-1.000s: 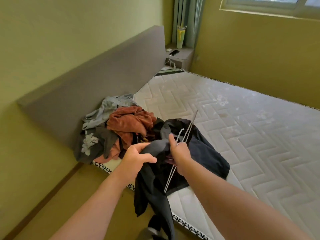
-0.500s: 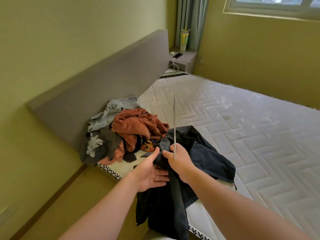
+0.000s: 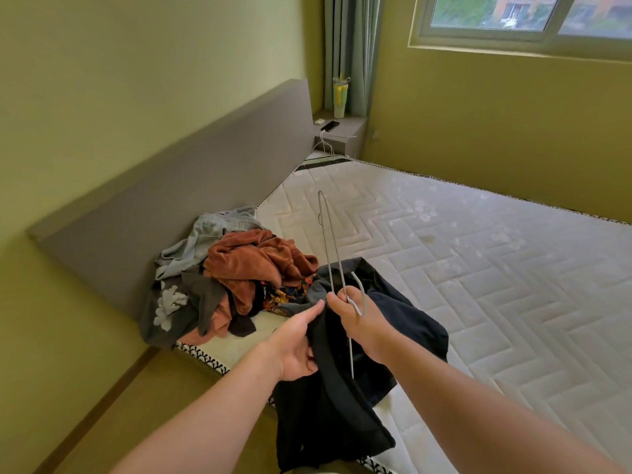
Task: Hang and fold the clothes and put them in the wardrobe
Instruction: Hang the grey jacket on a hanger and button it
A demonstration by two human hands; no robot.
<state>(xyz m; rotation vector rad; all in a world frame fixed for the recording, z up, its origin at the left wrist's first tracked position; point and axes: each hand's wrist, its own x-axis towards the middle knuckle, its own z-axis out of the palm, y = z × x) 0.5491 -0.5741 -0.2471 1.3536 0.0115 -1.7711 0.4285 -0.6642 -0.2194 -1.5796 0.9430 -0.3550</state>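
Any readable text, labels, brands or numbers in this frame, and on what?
None can be read.
Grey garment: a pale print, a shape and not letters.
Patterned cloth: colourful figures, too blurred to tell any words.
Tumbler on the ledge: no label legible.
Phone: screen dark.
Wire hanger and black garment: no markings show.

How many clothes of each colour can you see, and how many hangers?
Dark clothes: 3, the dark garment in both hands, the navy one under it, the charcoal printed one
Rust-brown clothes: 1
Light grey clothes: 1
Patterned clothes: 1
Wire hangers: 2, one held, one by the shelf
Total: 8
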